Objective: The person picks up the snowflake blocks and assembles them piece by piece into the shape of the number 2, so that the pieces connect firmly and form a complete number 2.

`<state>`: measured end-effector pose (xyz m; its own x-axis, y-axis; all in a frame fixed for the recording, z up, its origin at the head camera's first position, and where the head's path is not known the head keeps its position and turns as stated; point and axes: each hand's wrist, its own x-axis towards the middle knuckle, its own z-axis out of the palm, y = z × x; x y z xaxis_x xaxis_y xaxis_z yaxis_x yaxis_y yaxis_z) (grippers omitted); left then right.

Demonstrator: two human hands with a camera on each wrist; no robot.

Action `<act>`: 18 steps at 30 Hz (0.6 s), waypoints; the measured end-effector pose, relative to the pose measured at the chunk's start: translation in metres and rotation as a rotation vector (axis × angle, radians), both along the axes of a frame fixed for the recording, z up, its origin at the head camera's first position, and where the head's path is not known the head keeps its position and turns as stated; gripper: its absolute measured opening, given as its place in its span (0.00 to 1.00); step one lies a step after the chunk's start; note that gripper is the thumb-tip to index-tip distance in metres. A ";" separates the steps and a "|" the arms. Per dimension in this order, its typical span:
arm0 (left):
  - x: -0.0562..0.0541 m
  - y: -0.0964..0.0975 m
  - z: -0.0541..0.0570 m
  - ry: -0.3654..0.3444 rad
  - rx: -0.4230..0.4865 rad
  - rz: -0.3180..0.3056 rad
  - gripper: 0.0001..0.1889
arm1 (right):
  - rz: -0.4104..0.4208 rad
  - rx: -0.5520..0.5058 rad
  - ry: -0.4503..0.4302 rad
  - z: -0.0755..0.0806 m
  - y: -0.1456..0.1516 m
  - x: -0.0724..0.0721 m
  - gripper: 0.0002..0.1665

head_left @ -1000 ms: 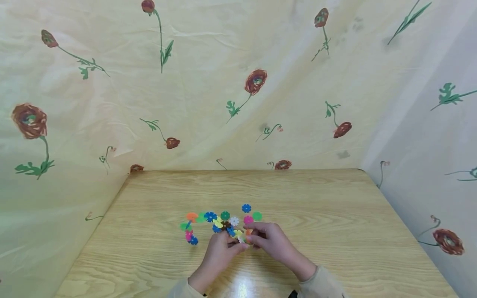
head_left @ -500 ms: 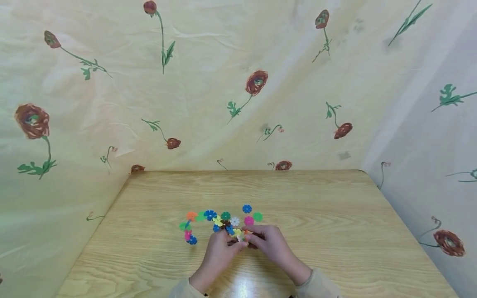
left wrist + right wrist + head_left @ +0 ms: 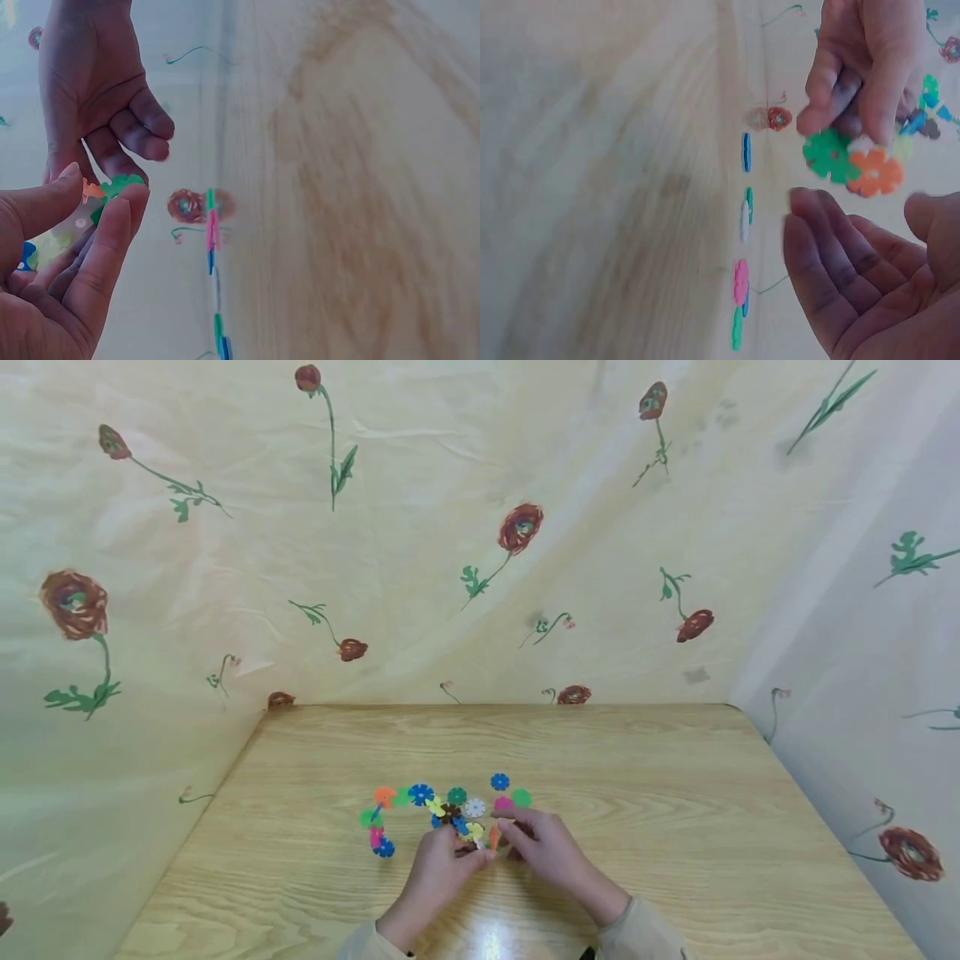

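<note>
My left hand (image 3: 442, 864) pinches one end of a joined string of coloured, notched plastic snowflake discs (image 3: 421, 794). From there the string arches left to a blue disc (image 3: 384, 847). At the pinched end, an orange disc (image 3: 876, 172) and a green disc (image 3: 831, 156) show side by side, the left thumb and fingertips over their upper edges. My right hand (image 3: 551, 847) is just right of the orange disc. In the right wrist view, the right fingers (image 3: 832, 262) and thumb spread apart below the discs, with nothing between them.
Loose discs lie on the wood-grain table (image 3: 637, 777) just beyond the hands: dark green (image 3: 457, 796), white (image 3: 475, 808), blue (image 3: 500, 782), pink (image 3: 503, 803) and light green (image 3: 521, 797). A flower-patterned cloth (image 3: 420, 527) rises behind and at both sides.
The right fingers and thumb, closed at the orange disc half a second ago, have parted and drawn slightly off it. My left hand keeps its hold, and the string has shifted a little.
</note>
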<state>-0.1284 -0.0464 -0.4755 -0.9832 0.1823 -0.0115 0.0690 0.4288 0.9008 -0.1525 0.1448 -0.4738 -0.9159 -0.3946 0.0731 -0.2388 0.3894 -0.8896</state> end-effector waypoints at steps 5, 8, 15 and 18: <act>0.002 -0.002 0.000 -0.011 -0.003 -0.011 0.11 | -0.037 0.035 0.009 -0.002 0.000 -0.014 0.22; 0.004 -0.003 -0.001 0.001 -0.028 -0.014 0.11 | -0.013 0.076 0.020 -0.006 -0.003 -0.025 0.17; 0.009 -0.006 0.002 0.018 -0.041 -0.045 0.12 | 0.188 0.173 0.038 -0.008 -0.016 -0.045 0.14; 0.011 -0.007 0.003 0.005 -0.032 -0.062 0.14 | 0.290 0.203 0.027 -0.006 -0.022 -0.050 0.17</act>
